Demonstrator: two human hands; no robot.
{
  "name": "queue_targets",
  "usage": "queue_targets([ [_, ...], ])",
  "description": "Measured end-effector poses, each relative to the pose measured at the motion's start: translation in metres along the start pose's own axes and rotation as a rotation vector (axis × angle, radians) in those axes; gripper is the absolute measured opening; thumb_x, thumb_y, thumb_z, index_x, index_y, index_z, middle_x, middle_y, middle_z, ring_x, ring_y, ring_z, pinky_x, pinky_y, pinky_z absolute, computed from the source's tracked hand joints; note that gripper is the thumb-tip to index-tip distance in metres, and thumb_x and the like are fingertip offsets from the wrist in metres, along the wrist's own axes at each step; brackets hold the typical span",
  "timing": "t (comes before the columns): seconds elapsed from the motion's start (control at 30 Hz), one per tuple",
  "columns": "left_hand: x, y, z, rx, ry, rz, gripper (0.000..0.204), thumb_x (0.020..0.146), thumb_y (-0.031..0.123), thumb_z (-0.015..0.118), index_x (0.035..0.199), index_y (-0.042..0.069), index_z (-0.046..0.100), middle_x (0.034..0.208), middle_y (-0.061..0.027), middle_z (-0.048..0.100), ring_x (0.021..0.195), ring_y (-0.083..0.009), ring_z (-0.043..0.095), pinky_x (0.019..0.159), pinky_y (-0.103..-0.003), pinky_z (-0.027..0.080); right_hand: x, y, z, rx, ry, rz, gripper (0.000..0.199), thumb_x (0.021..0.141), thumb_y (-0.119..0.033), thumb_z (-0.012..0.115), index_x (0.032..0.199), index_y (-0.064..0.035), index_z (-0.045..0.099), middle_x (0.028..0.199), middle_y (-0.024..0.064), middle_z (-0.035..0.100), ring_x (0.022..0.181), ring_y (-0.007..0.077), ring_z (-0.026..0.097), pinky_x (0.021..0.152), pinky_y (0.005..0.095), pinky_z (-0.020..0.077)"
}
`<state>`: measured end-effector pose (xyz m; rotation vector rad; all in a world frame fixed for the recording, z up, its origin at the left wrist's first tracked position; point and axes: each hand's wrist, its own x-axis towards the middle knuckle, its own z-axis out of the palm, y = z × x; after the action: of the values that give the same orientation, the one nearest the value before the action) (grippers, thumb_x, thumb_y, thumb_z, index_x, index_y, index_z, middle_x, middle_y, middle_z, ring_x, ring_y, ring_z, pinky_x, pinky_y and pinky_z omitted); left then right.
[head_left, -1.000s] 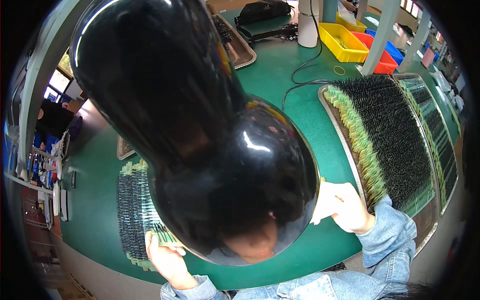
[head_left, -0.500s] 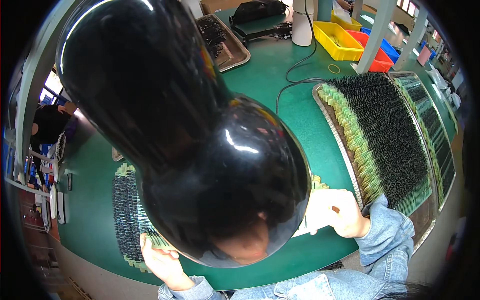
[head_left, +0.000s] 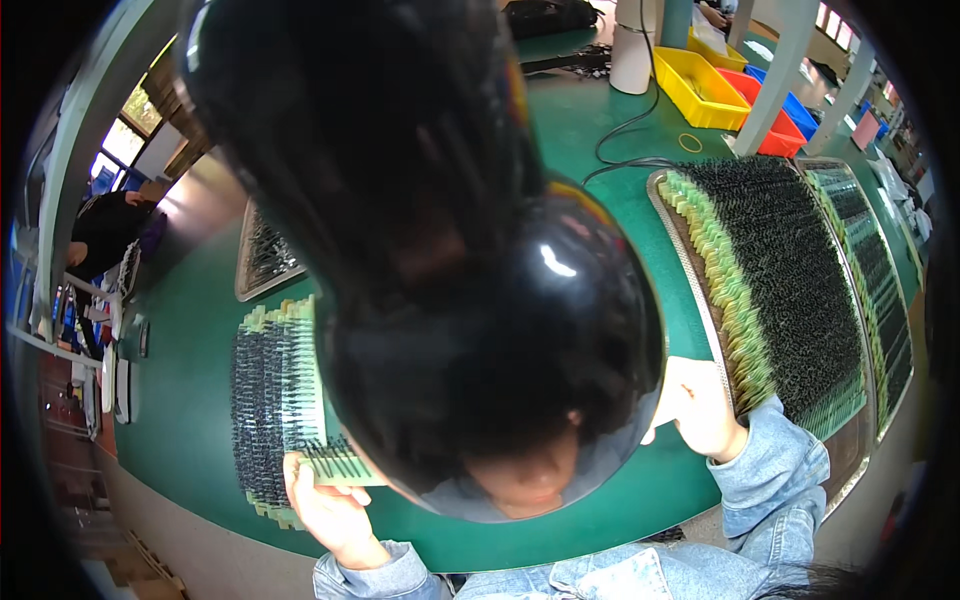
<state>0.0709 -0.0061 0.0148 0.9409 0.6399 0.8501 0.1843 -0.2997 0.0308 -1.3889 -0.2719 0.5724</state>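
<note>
My left hand (head_left: 332, 510) is closed on the end of a light green strip with a row of black pins (head_left: 335, 463). The strip's other end runs behind a big glossy black rounded object (head_left: 490, 370), which covers the middle of the view. Left of it, a stack of similar green strips with dark pins (head_left: 275, 400) lies by my left hand. My right hand (head_left: 703, 410) is at the black object's right edge, fingers bent together. Its fingertips are partly hidden, and what they hold cannot be made out.
Two metal trays at right carry rows of green strips with black pins (head_left: 785, 280) (head_left: 865, 270). A tray of dark parts (head_left: 268, 250) stands at left. Farther back are a yellow bin (head_left: 700, 88), a red bin (head_left: 775, 130), a cable (head_left: 620, 160) and grey posts (head_left: 785, 75). Another person (head_left: 105, 225) is at far left.
The view has shifted, and the black object now sits farther right. More of the left stack and of the strip in my left hand shows. My right hand's fingertips are more hidden.
</note>
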Motion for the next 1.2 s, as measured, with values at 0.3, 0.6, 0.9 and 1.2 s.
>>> queue_targets([
  [0.3, -0.017, 0.008, 0.015, 0.113, -0.191, 0.045, 0.006, 0.079, 0.005, 0.040, 0.075, 0.002, 0.038, 0.056, -0.0070, 0.042, 0.040, -0.0184, 0.047, 0.031, -0.032, 0.044, 0.027, 0.036, -0.020, 0.106, 0.311, -0.046, 0.021, 0.085, -0.018, 0.041, 0.093, 0.0009, 0.048, 0.068, 0.0069, 0.051, 0.047, 0.0115, 0.047, 0.040, 0.0210, 0.0361],
  [0.6, -0.023, -0.002, -0.006, 0.187, -0.600, 0.169, 0.027, 0.085, 0.016, 0.036, 0.100, -0.006, 0.042, 0.092, -0.0115, 0.049, 0.081, -0.0145, 0.047, 0.073, -0.024, 0.039, 0.029, 0.039, -0.041, 0.376, 0.449, 0.068, 0.019, 0.085, -0.021, 0.042, 0.097, -0.0066, 0.046, 0.077, 0.0008, 0.051, 0.059, 0.0064, 0.049, 0.043, 0.0170, 0.0345],
  [0.9, -0.028, -0.001, -0.010, 0.446, -0.456, 0.274, 0.015, 0.081, 0.011, 0.039, 0.086, -0.003, 0.043, 0.074, -0.0055, 0.043, 0.060, -0.0088, 0.038, 0.054, -0.019, 0.032, 0.023, 0.065, -0.068, 0.283, 0.149, -0.119, 0.030, 0.083, -0.015, 0.041, 0.110, -0.0016, 0.042, 0.090, 0.0042, 0.051, 0.069, 0.0082, 0.049, 0.051, 0.0187, 0.0394],
  [1.2, -0.033, 0.006, 0.005, 0.238, -0.404, 0.096, 0.003, 0.075, -0.003, 0.045, 0.078, -0.004, 0.046, 0.058, -0.0058, 0.048, 0.046, -0.0125, 0.049, 0.044, -0.022, 0.038, 0.046, 0.060, -0.033, 0.406, 0.082, -0.055, 0.033, 0.083, -0.014, 0.038, 0.113, 0.0004, 0.040, 0.098, 0.0083, 0.050, 0.079, 0.0129, 0.049, 0.062, 0.0228, 0.0391],
])
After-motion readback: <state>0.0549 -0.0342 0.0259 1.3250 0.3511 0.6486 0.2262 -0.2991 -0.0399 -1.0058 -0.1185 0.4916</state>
